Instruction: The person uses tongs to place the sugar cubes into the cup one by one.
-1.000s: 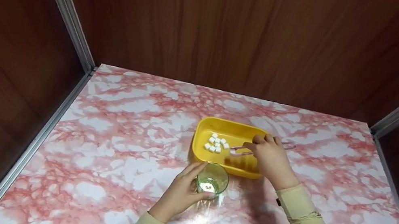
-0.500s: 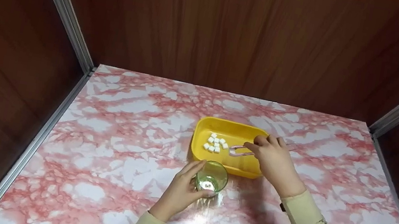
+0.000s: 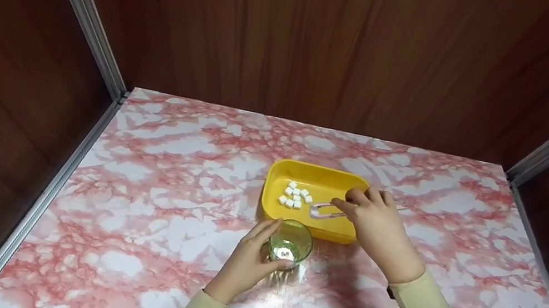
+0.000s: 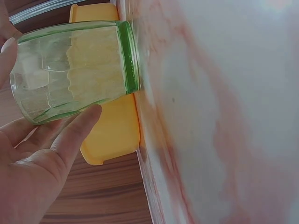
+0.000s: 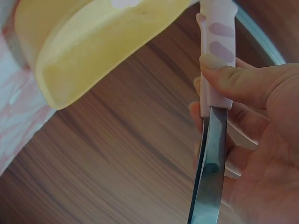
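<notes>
My left hand [image 3: 245, 264] holds a clear green-tinted glass [image 3: 300, 237] upright on the tabletop, thumb on the near side and fingers on the far side. Just behind it stands a yellow plastic box [image 3: 325, 235], where several small white cubes [image 3: 296, 198] lie clustered toward the left. Over the box's right part, my right hand [image 3: 380, 235] pinches a pair of tongs [image 5: 217, 70] with pink-and-mauve tips and metal arms. Their tips point left, close beside the cubes. Something whitish shows between the tips, apparently a cube, though it is too small to be sure.
A red-and-white marbled tabletop [image 3: 159, 201] lies under everything. Dark wood-grain panels [image 3: 295, 39] wall the back and both sides, with metal strips [image 3: 84, 13] along the corners.
The tongs have shifted slightly left and toward me, their tips still over the box. My left hand stays on the glass. The whole scene drifts slightly in the head view.
</notes>
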The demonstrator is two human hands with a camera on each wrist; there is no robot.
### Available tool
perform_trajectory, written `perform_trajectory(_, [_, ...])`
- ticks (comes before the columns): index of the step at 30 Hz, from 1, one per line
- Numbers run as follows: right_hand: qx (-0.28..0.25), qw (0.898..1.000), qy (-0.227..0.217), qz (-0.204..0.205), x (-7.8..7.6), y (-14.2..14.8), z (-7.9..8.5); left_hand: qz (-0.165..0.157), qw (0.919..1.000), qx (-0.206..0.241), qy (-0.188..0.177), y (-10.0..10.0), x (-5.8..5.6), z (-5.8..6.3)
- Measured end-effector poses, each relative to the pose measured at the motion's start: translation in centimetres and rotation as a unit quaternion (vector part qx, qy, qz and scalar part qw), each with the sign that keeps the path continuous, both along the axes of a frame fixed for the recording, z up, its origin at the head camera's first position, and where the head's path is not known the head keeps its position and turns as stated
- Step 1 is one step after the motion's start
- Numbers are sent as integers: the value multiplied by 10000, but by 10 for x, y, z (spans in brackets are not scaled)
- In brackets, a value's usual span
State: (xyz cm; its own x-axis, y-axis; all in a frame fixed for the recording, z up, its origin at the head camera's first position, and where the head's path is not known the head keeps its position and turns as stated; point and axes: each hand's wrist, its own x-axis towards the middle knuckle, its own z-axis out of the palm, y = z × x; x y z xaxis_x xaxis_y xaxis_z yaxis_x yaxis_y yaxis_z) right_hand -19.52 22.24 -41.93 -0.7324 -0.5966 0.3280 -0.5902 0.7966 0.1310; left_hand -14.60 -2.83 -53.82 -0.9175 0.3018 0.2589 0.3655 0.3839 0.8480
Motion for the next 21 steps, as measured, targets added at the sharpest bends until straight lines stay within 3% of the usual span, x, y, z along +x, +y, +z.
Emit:
perform_trajectory(8, [180, 9994, 85, 275, 12, -9, 5, -57, 9998, 150, -108, 0, 0, 0])
perform_trajectory(21, [318, 9981, -71, 522, 20, -20, -5, -67, 9996, 230, -113, 1, -1, 1])
